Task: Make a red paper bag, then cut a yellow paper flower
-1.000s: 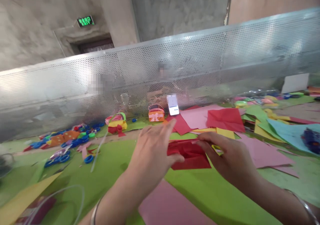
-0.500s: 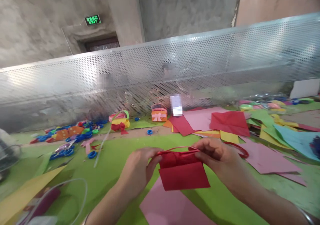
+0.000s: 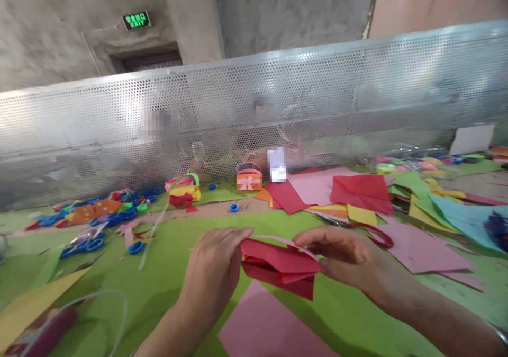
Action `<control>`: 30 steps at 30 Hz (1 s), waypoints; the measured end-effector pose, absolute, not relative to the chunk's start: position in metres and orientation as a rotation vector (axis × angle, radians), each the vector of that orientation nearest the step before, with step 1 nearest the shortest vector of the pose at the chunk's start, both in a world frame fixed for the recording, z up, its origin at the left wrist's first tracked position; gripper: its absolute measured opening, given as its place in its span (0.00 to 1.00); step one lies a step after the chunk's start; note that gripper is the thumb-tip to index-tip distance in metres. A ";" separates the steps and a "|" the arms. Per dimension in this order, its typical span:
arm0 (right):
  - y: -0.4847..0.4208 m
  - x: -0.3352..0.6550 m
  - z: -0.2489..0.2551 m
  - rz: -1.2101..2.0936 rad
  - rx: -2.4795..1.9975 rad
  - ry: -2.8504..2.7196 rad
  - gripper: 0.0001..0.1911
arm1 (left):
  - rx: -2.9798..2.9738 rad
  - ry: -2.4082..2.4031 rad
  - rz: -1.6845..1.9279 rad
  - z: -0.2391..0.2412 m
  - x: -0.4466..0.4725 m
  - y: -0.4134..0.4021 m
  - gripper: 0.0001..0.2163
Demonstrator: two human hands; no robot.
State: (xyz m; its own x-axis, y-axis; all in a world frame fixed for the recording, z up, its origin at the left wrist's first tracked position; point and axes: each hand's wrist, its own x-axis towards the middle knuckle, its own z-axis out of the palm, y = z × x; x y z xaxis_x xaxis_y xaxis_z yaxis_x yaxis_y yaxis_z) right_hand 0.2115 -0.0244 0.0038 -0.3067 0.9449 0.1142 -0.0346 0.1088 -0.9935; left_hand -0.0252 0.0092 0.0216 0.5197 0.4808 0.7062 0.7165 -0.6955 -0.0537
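Note:
Both hands hold a red folded-paper basket [image 3: 280, 264] with a thin pink paper strip [image 3: 273, 238] arched along its top. My left hand [image 3: 214, 267] is closed on its left end, the thumb hidden behind the paper. At the other end, my right hand [image 3: 343, 253] grips the corner where the strip meets the red paper. The basket is tilted, and its front flap hangs down. Beneath it, a pink paper sheet [image 3: 265, 322] lies on the green table surface [image 3: 166, 293]. Just beyond my right hand are red-handled scissors [image 3: 384, 236].
Small paper baskets, one orange [image 3: 249, 181] and one yellow [image 3: 184, 194], stand before a perforated metal panel [image 3: 337, 92]. Blue-handled scissors [image 3: 85, 246] lie left. Coloured sheets [image 3: 361, 193] pile up right. A purple object [image 3: 51, 330] and a white cable [image 3: 125, 309] are lower left.
The red basket has been turned and tilted, its right end lower, so a broader red face shows on top. My left hand has shifted slightly left. Both hands keep hold.

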 end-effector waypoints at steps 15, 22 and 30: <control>-0.024 0.204 -0.005 0.736 -1.081 -1.836 0.16 | -2.529 -1.047 -1.182 0.017 -0.012 0.001 0.15; -0.023 0.210 -0.010 0.467 -1.036 -1.881 0.15 | -2.538 -1.450 -1.115 0.017 -0.016 -0.002 0.11; -0.027 0.208 -0.012 0.543 -1.116 -1.827 0.19 | -2.504 -1.610 -0.959 0.018 -0.010 -0.007 0.13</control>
